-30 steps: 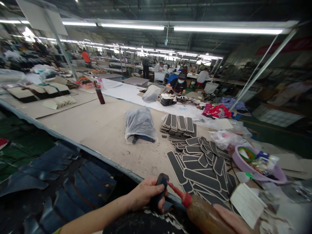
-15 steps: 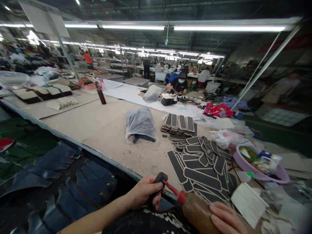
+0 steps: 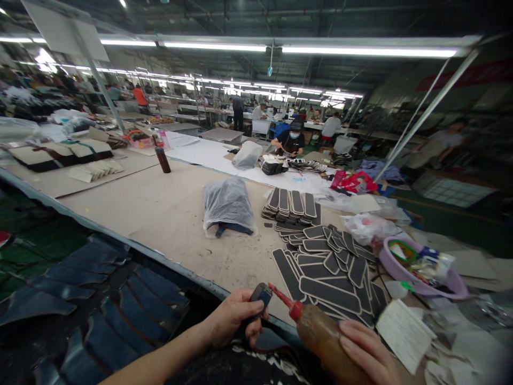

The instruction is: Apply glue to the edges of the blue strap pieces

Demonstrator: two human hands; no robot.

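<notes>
My left hand [image 3: 234,320] pinches the end of a dark blue leather piece [image 3: 261,295] between thumb and fingers. The rest of that piece is hard to make out below the hand. In my right hand [image 3: 366,345] is a brownish squeeze bottle [image 3: 323,334], lying tilted with its red nozzle [image 3: 282,295] pointing up and left. The nozzle tip is right beside the upper edge of the leather piece; whether they touch I cannot tell. Just beyond the bottle spreads a loose heap of dark, pale-edged oblong pieces [image 3: 331,289].
Curved blue leather pieces [image 3: 132,307] lie in rows at lower left. On the table are a plastic-wrapped bundle [image 3: 229,206], stacked oblong pieces [image 3: 294,203], a dark red bottle [image 3: 162,159] and a purple basin [image 3: 460,286]. A co-worker [image 3: 290,141] sits across the table.
My left hand has turned the leather piece so more of its blue face shows. The bottle's nozzle tip has shifted up to the piece's upper edge. The view has swung slightly.
</notes>
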